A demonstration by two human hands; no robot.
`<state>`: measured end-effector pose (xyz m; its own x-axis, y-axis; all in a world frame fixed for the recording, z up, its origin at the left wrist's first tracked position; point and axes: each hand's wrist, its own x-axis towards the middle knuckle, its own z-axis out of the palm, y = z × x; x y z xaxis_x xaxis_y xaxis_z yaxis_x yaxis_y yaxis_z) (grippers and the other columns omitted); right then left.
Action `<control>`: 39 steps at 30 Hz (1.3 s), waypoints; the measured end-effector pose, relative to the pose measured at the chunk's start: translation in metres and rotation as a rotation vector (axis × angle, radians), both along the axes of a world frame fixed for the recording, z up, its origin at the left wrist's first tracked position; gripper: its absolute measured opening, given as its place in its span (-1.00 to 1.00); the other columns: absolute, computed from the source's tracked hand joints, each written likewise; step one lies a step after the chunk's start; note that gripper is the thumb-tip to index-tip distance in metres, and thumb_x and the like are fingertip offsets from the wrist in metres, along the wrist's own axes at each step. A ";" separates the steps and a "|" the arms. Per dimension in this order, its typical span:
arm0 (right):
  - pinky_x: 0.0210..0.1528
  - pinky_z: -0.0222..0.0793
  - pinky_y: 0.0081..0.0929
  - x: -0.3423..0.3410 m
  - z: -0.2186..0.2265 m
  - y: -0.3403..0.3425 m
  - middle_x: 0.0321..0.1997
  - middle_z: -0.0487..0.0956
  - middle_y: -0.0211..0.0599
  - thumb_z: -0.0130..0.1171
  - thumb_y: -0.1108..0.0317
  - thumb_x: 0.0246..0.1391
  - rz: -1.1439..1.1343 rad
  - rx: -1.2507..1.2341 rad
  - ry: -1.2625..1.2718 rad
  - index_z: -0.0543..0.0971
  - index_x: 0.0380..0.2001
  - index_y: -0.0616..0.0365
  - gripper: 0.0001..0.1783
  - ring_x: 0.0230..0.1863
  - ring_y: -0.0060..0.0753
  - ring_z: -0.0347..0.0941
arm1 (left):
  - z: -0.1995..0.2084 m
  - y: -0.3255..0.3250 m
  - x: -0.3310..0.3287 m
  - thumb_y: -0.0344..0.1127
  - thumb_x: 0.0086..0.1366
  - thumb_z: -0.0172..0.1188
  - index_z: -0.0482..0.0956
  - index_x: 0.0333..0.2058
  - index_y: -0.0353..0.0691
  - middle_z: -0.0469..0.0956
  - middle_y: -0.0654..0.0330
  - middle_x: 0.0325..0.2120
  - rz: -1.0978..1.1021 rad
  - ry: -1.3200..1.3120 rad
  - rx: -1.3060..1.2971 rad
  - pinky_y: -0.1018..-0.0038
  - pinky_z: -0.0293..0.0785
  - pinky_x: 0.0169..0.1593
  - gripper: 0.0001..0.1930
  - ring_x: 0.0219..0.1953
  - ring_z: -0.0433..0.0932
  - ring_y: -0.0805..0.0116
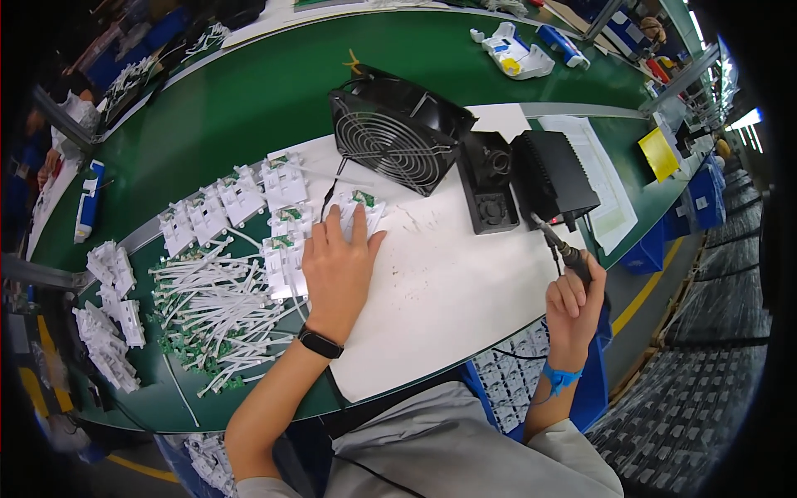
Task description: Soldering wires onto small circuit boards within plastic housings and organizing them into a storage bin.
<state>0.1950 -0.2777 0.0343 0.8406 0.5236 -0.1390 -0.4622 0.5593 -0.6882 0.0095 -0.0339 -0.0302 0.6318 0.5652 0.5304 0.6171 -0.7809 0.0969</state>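
My left hand (339, 264) lies with its fingers stretched out over a white plastic housing (374, 217) carrying a small green circuit board; a dark band circles that wrist. Fingertips touch or nearly touch the housing. My right hand (573, 290) is closed around a soldering iron (568, 253), whose tip points up and left toward the black soldering station box (554, 174). More white housings (285, 181) with green boards stand in rows left of my left hand. Beside them lies a heap of white cables with green boards (220, 303).
A black fan with a wire grille (394, 149) stands behind the white work sheet (440, 307). An iron holder (490, 183) sits between it and the box. Loose white housings (108, 332) lie far left. Papers (594, 174) rest at right. A blue bin (515, 382) sits below the edge.
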 end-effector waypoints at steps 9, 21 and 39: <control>-0.67 0.00 -0.65 0.006 -0.001 -0.010 -0.75 0.24 -0.64 -0.10 0.19 0.46 0.118 0.371 0.464 0.45 -0.23 0.26 -0.68 -0.80 -0.76 0.13 | -0.001 0.001 -0.001 -0.04 0.25 0.34 0.63 0.03 -0.17 0.53 0.01 -0.03 -0.011 0.014 0.037 0.35 0.50 -0.22 -0.54 -0.20 0.51 0.17; -0.66 -0.02 -0.67 0.002 0.002 -0.008 -0.77 0.21 -0.68 -0.11 0.18 0.46 0.151 0.417 0.638 0.41 -0.40 0.14 -0.65 -0.82 -0.78 0.11 | -0.001 0.001 0.000 -0.04 0.26 0.33 0.63 0.04 -0.17 0.54 0.01 -0.02 -0.011 0.019 0.029 0.32 0.49 -0.22 -0.54 -0.19 0.51 0.14; -0.53 0.20 -0.66 0.005 -0.015 0.009 -0.60 0.40 -0.44 0.15 0.43 0.31 -0.242 -0.636 -0.711 0.51 -0.26 0.24 -0.91 -0.63 -0.66 0.30 | 0.001 -0.001 0.000 -0.07 0.27 0.34 0.65 0.04 -0.13 0.56 0.00 -0.03 -0.004 0.003 -0.034 0.26 0.53 -0.16 -0.57 -0.15 0.55 0.07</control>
<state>0.2004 -0.2687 0.0194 0.9120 0.3289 0.2449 0.2547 0.0137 -0.9669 0.0092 -0.0350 -0.0295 0.6359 0.5803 0.5088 0.6140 -0.7798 0.1220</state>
